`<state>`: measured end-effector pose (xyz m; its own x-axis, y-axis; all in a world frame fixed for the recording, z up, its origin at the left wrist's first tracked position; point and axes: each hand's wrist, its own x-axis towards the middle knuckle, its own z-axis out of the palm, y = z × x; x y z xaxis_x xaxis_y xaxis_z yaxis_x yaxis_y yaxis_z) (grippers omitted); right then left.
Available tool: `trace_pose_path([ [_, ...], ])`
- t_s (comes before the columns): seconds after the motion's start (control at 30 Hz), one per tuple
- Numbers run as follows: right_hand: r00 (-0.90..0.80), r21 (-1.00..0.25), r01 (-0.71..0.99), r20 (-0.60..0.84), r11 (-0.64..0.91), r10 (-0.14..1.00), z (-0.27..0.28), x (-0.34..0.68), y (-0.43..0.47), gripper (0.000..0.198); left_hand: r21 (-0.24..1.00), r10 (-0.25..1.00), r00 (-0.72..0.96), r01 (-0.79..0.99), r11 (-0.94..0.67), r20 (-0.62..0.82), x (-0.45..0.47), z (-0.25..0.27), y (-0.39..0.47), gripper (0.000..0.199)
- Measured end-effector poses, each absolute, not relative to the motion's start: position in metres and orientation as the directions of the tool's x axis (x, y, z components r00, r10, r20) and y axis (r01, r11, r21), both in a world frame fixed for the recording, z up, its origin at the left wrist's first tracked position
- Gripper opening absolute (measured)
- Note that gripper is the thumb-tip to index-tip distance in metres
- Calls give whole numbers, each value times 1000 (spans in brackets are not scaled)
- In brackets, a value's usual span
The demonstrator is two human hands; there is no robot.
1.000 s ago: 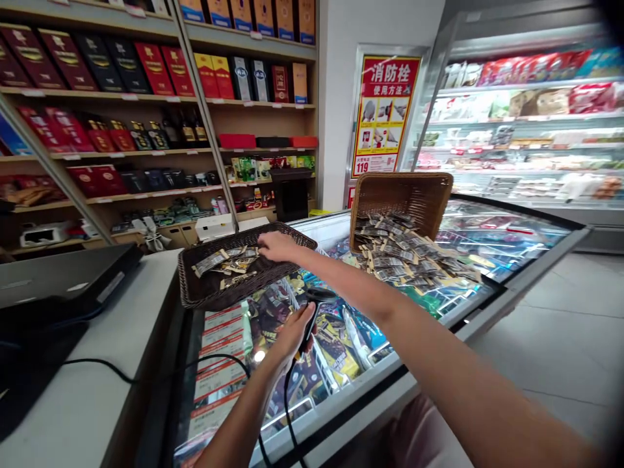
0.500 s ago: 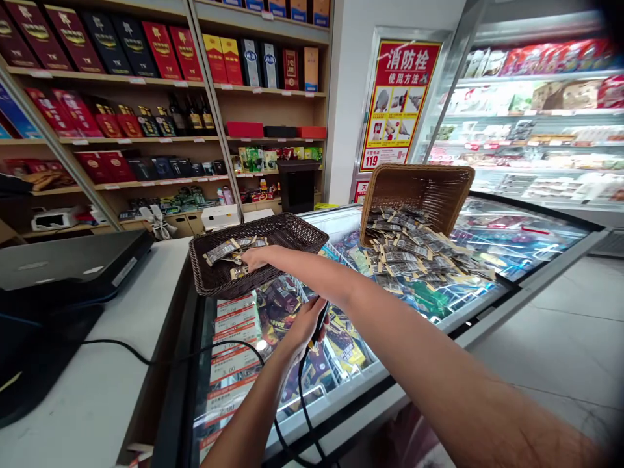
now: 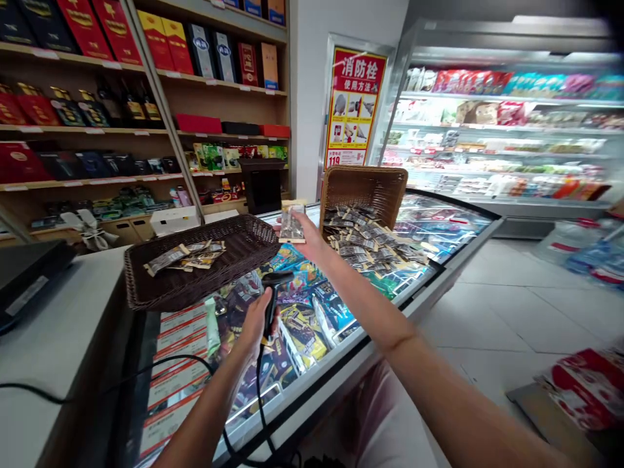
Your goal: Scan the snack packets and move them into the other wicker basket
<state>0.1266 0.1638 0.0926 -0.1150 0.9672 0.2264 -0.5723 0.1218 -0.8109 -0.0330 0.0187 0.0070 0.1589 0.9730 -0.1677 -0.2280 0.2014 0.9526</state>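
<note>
My left hand [image 3: 254, 320] is wrapped round a black corded barcode scanner [image 3: 275, 281], low over the glass top of the chest freezer [image 3: 355, 339]. Between the fingers of my right hand [image 3: 312, 239] is a small snack packet [image 3: 292, 224] with pale ends and a see-through middle. It is held up in the air between two baskets. On the left, a dark woven basket [image 3: 130, 276] holds several similar packets [image 3: 202, 255]. To the right, a light brown wicker basket [image 3: 363, 185] lies tipped on its side, with a heap of packets [image 3: 361, 237] spilling onto the glass.
A white counter [image 3: 82, 325] with a black device [image 3: 34, 283] stands at the left. The scanner's cable [image 3: 260, 390] hangs along the freezer's front. Price labels [image 3: 178, 364] line the glass. Shelves with boxes are behind; water bottles [image 3: 568, 244] and a red package [image 3: 589, 383] are at the right.
My right hand has come out of the dark basket and moved right and up, with a packet in it. The scanner in my left hand shows more clearly. The view has turned right.
</note>
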Motion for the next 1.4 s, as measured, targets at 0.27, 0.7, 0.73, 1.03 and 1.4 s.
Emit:
trace_pose_path([
  [0.27, -30, -665, -746, 3, -20, 1000, 29, 180, 149, 53, 955, 977, 181, -255, 154, -109, -34, 20, 15, 69],
  [0.7, 25, -736, -673, 65, 65, 998, 8, 173, 152, 65, 970, 970, 234, -212, 116, -65, -30, 33, 9, 72],
  [0.73, 34, -737, -671, 78, 80, 996, 7, 172, 152, 65, 971, 971, 232, -212, 115, -64, -30, 32, 10, 71],
  [1.03, 104, -676, -729, 41, 104, 994, 6, 170, 158, 55, 975, 970, 239, -206, 86, -35, -34, 27, 10, 64],
  [1.4, 67, -625, -776, 49, 82, 997, -2, 170, 166, 40, 975, 966, 254, -203, 94, -41, -29, 30, 6, 64],
])
